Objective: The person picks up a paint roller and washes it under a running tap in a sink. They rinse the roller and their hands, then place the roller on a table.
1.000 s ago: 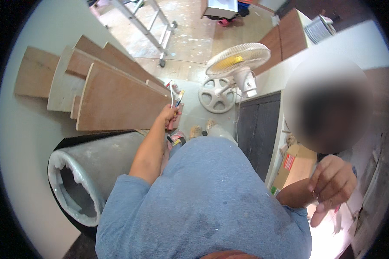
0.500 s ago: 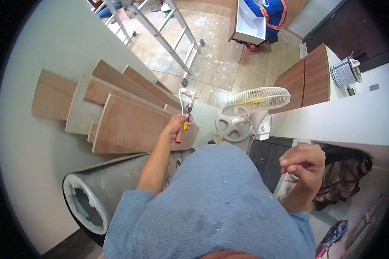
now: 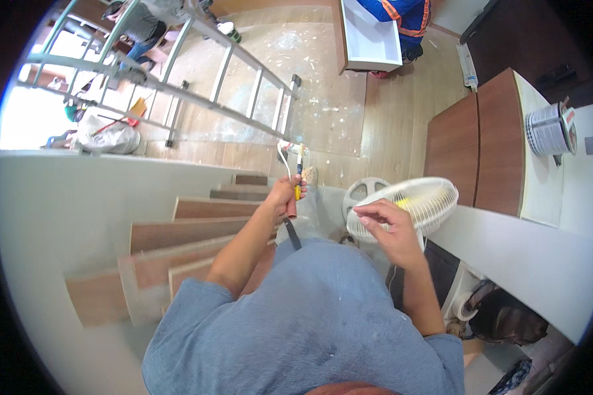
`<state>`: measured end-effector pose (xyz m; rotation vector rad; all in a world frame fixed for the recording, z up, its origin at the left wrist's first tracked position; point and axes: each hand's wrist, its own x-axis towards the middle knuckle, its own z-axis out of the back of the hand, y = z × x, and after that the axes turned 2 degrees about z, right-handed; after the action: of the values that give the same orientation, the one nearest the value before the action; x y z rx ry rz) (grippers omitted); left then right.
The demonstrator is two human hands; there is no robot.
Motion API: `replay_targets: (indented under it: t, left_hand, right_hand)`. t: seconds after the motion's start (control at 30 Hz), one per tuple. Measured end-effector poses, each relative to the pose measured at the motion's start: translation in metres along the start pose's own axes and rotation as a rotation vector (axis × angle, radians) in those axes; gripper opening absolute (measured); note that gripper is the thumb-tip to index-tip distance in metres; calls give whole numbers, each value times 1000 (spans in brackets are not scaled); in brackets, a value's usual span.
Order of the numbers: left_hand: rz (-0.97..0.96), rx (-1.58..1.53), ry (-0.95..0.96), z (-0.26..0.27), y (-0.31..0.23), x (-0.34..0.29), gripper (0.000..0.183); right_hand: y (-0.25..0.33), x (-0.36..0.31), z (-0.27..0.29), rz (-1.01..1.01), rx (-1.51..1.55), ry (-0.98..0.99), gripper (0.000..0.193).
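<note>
My left hand [image 3: 283, 195] is closed around two tools held together. One is a small paint roller [image 3: 292, 209] with a reddish handle and a bent white wire frame. The other is a paintbrush [image 3: 298, 192] with a yellow and dark handle, its bristles beside the roller's head at the far end. My right hand [image 3: 390, 230] holds nothing; its fingers are loosely bent, with the thumb apart from them. It hovers in front of a white electric fan [image 3: 435, 201], hiding part of the grille; I cannot tell whether they touch.
Wooden boards [image 3: 184, 234] lean by the low wall at left. An aluminium ladder [image 3: 221, 76] stands ahead. A person in blue [image 3: 405, 23] is by a white-lined drawer box [image 3: 372, 46]. At right, a paint can [image 3: 548, 131] sits on a brown cabinet [image 3: 494, 141]. Another person [image 3: 141, 29] is far left.
The view has shifted forward and left, showing more of the ladder and another person. My right hand has moved left to the fan, its fingers loosening. My left hand keeps the roller and paintbrush.
</note>
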<state>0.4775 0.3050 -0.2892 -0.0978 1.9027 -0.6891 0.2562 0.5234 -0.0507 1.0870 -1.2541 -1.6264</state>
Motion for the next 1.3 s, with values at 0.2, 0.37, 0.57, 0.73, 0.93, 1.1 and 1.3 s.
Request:
replay_targets:
  t: [0.2, 0.37, 0.57, 0.73, 0.93, 1.1, 1.3]
  left_hand:
    - [71, 123, 90, -15, -93, 59, 25]
    - [-77, 179, 189, -31, -156, 52, 23]
    - [-331, 374, 214, -38, -215, 57, 21]
    - [-423, 488, 114, -28, -292, 22, 27]
    - [-345, 715, -273, 59, -308, 41, 27]
    - [-271, 919, -389, 102, -291, 31, 27]
    - [-82, 847, -510, 97, -296, 26, 26]
  right_hand:
    - [-91, 130, -56, -278, -97, -88, 28]
    - [-122, 231, -97, -452, 118, -146, 33]
    - [-95, 324, -105, -434, 420, -91, 34]
    - [-58, 392, -90, -241, 388, -167, 30]
    - [88, 486, -44, 367, 112, -267, 27]
    - [131, 562, -24, 733, 128, -340, 37]
    - [-261, 616, -39, -461, -692, 194, 36]
